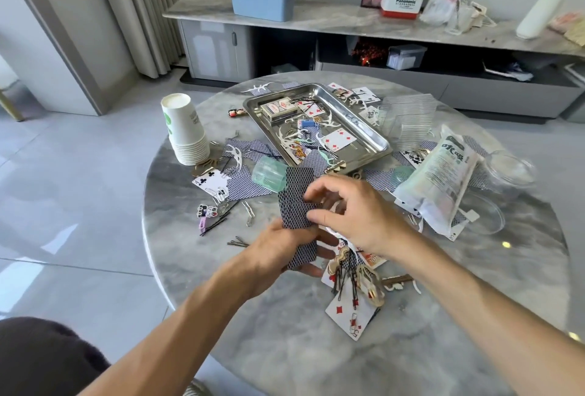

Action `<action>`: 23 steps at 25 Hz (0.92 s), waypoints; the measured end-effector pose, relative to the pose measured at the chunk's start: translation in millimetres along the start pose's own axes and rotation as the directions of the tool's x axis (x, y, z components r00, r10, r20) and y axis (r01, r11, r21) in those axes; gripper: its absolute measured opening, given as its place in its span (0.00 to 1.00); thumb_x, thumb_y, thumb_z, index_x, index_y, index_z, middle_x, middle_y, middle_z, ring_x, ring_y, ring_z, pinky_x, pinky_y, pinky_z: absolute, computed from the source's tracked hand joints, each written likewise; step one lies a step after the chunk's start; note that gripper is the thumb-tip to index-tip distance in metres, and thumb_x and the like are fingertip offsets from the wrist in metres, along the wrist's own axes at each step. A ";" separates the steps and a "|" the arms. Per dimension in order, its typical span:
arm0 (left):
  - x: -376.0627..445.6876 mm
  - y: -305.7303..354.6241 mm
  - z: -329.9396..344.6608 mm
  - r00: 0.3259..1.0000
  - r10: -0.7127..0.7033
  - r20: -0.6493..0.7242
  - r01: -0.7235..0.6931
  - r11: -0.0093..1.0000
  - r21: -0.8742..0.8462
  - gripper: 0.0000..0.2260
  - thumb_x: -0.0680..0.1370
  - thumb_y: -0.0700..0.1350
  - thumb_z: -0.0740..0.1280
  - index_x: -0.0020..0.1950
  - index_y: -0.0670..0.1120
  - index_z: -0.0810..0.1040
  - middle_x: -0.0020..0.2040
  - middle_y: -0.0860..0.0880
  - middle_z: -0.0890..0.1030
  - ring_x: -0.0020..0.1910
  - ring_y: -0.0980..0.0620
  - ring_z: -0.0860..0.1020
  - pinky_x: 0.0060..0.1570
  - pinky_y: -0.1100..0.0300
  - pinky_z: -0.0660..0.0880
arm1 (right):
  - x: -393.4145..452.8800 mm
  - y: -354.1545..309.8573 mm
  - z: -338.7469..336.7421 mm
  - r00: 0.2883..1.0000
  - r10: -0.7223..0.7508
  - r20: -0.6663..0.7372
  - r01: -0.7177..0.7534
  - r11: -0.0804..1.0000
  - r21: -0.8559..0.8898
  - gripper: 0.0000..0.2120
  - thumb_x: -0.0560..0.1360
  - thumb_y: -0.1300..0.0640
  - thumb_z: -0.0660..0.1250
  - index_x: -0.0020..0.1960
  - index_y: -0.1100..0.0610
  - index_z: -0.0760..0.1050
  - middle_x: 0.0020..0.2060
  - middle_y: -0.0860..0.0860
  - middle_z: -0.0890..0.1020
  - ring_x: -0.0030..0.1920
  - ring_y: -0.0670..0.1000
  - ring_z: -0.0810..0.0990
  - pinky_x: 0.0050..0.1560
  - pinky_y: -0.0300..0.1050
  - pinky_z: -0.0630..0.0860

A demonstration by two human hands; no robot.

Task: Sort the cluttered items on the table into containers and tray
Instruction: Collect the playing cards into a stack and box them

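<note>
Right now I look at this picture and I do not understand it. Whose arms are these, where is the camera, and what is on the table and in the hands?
No machine is here: the arms belong to a person. The one picture comes from a camera worn on the head, looking forward and down. The left hand holds a stack of blue-backed playing cards, and the right hand has its fingers curled onto the same stack. On the round marble table lie a metal tray with a card box, a stack of paper cups, a white packet, loose cards, hairpins and paper clips.
</note>
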State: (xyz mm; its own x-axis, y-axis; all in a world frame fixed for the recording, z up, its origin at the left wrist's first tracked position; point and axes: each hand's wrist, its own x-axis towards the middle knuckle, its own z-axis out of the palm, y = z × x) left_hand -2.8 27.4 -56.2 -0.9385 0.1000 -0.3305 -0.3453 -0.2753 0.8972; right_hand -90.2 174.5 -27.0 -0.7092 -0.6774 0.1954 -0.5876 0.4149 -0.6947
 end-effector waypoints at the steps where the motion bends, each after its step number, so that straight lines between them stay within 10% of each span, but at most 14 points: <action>1: 2.2 1.0 0.9 0.998 -0.027 -0.060 0.027 1.000 -0.002 0.08 0.80 0.35 0.61 0.52 0.44 0.78 0.41 0.43 0.84 0.40 0.45 0.83 0.30 0.56 0.79 | -4.8 4.3 -3.3 0.996 0.042 -0.079 -0.045 0.999 -0.030 0.10 0.72 0.56 0.74 0.51 0.49 0.79 0.44 0.41 0.82 0.41 0.39 0.80 0.39 0.29 0.72; 4: 8.4 -1.1 0.9 0.984 0.054 -0.167 0.004 0.945 0.328 0.08 0.76 0.34 0.61 0.50 0.45 0.75 0.35 0.47 0.82 0.36 0.50 0.81 0.30 0.57 0.77 | -33.1 39.5 -27.1 0.984 0.177 -0.027 -0.178 0.949 -0.260 0.08 0.74 0.55 0.73 0.50 0.46 0.78 0.48 0.40 0.82 0.42 0.36 0.77 0.45 0.37 0.74; 7: 6.4 -20.9 15.9 0.967 0.207 0.148 -0.241 0.558 0.794 0.06 0.76 0.41 0.64 0.50 0.50 0.72 0.45 0.52 0.82 0.42 0.54 0.80 0.37 0.60 0.74 | -62.5 72.7 -32.7 0.905 0.341 0.252 -0.190 0.858 -0.478 0.11 0.76 0.53 0.69 0.58 0.47 0.78 0.57 0.40 0.77 0.56 0.41 0.75 0.56 0.41 0.72; 11: 8.3 -45.2 32.9 0.937 0.227 0.265 -0.318 0.241 0.917 0.08 0.74 0.46 0.62 0.50 0.55 0.67 0.46 0.50 0.81 0.42 0.46 0.78 0.39 0.52 0.74 | -68.8 85.3 -31.7 0.917 0.396 0.045 -0.296 0.752 -0.589 0.12 0.76 0.53 0.64 0.59 0.52 0.74 0.60 0.46 0.71 0.58 0.49 0.74 0.51 0.48 0.75; 15: 19.0 -47.7 25.1 0.928 0.342 0.148 -0.218 0.175 0.960 0.10 0.73 0.48 0.60 0.53 0.51 0.70 0.45 0.51 0.80 0.38 0.48 0.76 0.35 0.56 0.69 | -77.3 74.6 -18.2 0.892 0.448 -0.050 -0.417 0.777 -0.471 0.10 0.73 0.43 0.63 0.44 0.50 0.73 0.44 0.44 0.76 0.45 0.48 0.77 0.35 0.42 0.67; 19: 21.0 -44.0 14.1 0.901 0.426 -0.081 0.004 0.178 0.984 0.13 0.74 0.58 0.57 0.48 0.49 0.68 0.42 0.52 0.75 0.35 0.51 0.71 0.35 0.57 0.66 | -73.6 63.6 -4.6 0.902 0.411 -0.132 -0.399 0.680 -0.615 0.15 0.75 0.42 0.67 0.52 0.53 0.76 0.50 0.48 0.77 0.52 0.52 0.77 0.50 0.48 0.76; 23: 21.1 -36.6 10.3 0.905 0.403 -0.136 0.027 0.265 0.964 0.18 0.67 0.62 0.52 0.45 0.51 0.67 0.37 0.53 0.73 0.33 0.49 0.70 0.32 0.56 0.62 | -81.1 40.9 -5.3 0.912 0.403 0.082 -0.302 0.792 -0.531 0.19 0.68 0.34 0.66 0.44 0.49 0.71 0.43 0.44 0.76 0.46 0.51 0.77 0.39 0.44 0.68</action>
State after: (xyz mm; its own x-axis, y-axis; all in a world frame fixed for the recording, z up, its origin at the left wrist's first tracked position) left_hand -10.0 49.4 -93.0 -0.9883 -0.1506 0.0229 -0.1179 0.8514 0.5111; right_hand -58.8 249.6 -67.6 -0.8513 -0.5003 -0.1584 -0.4579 0.8556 -0.2415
